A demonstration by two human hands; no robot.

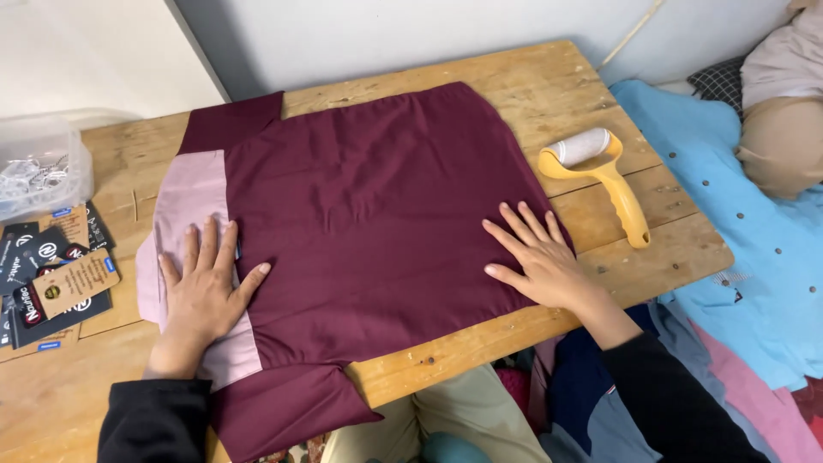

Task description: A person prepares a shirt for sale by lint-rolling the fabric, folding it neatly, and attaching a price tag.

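Two flat, spread palms press the maroon shirt (369,206): left hand (204,287) on its pink panel, right hand (536,257) at the hem

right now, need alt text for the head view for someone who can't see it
Two hands press flat on a maroon shirt spread over a wooden table: left hand on its pink panel, right hand at its edge. A yellow lint roller lies nearby.

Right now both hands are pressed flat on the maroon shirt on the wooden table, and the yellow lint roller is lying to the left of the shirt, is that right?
Not quite: the yellow lint roller lies to the right of the maroon shirt, beyond the right hand, as the head view shows. Both hands, the left hand too, do rest flat on the shirt on the wooden table.
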